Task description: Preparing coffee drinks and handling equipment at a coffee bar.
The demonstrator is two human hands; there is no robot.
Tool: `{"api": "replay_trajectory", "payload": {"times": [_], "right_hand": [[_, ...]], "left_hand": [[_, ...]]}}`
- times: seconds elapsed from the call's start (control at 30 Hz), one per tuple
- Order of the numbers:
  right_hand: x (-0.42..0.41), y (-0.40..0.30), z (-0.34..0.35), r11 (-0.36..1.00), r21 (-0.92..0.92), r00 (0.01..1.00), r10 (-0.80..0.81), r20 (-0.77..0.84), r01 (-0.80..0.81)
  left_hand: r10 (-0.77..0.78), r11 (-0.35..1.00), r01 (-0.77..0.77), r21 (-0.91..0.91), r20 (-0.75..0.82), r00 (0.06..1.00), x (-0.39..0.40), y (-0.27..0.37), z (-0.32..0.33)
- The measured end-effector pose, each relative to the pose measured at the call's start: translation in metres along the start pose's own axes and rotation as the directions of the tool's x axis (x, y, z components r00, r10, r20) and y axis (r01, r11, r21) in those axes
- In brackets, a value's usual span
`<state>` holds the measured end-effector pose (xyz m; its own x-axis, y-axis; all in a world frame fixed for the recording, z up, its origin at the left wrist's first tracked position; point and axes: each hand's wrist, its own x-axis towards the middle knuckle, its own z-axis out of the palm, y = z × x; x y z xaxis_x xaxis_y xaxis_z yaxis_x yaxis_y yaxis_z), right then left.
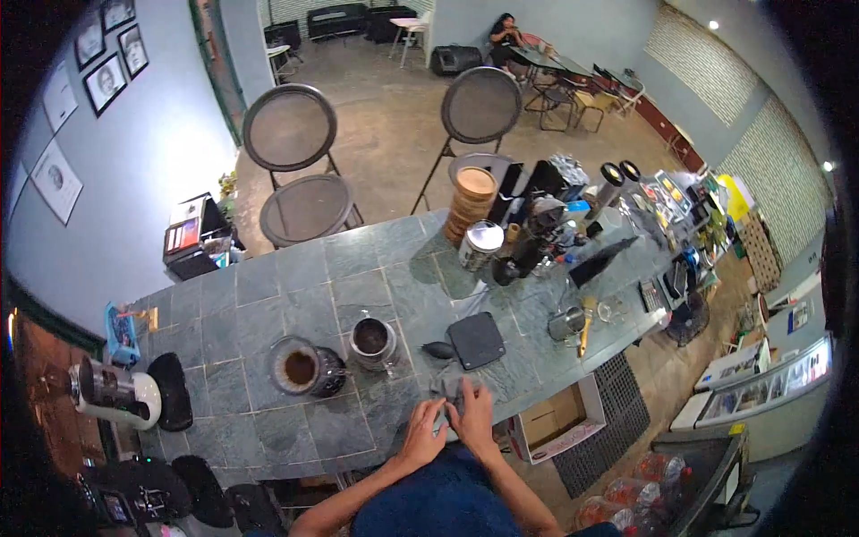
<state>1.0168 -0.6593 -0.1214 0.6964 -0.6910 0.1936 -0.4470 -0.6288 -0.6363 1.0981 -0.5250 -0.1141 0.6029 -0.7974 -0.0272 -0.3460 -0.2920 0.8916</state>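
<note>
My left hand (424, 429) is at the near edge of the stone-tiled counter (288, 429), palm side down. Beside it my right hand (473, 416) has its fingers apart, with the fingertips at a crumpled grey cloth (451, 384). Between the hands a small pale patch shows, too hidden to name. Just beyond the cloth lie a flat black square device (476, 340), perhaps a scale, and a dark rubber air blower (437, 350). Left of these stand a glass jar (370, 337) with dark contents and a coffee dripper (299, 369) holding brown liquid, set over a glass server (331, 376).
A metal pitcher (566, 323) and a yellow-handled brush (586, 329) are to the right. Farther back come a white-lidded can (482, 243), stacked wooden lids (471, 201) and a dark grinder (540, 228). A white-and-black machine (117, 396) occupies the left end. A person (504, 40) sits far off.
</note>
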Motion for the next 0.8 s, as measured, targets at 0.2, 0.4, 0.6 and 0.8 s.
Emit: {"api": "replay_trajectory", "payload": {"times": [0.2,0.4,0.6,0.8], "right_hand": [[0.006,0.07,-0.029,0.884,0.244,0.89,0.308,0.337,-0.399],[0.039,0.084,-0.092,0.038,0.645,0.642,0.156,0.751,-0.763],[0.105,0.112,-0.178,0.577,0.479,0.594,0.013,0.805,-0.662],[0.213,0.124,-0.277,0.891,0.34,0.932,0.199,0.302,-0.3]], "left_hand": [[0.081,0.99,-0.083,0.112,0.025,0.996,0.041,0.019,0.047],[0.026,0.999,-0.024,0.04,-0.051,0.998,0.074,0.027,0.086],[-0.077,0.992,0.076,-0.103,0.0,0.997,0.114,0.112,0.099],[-0.041,0.99,0.051,0.132,-0.076,0.996,0.123,0.1,0.111]]}}
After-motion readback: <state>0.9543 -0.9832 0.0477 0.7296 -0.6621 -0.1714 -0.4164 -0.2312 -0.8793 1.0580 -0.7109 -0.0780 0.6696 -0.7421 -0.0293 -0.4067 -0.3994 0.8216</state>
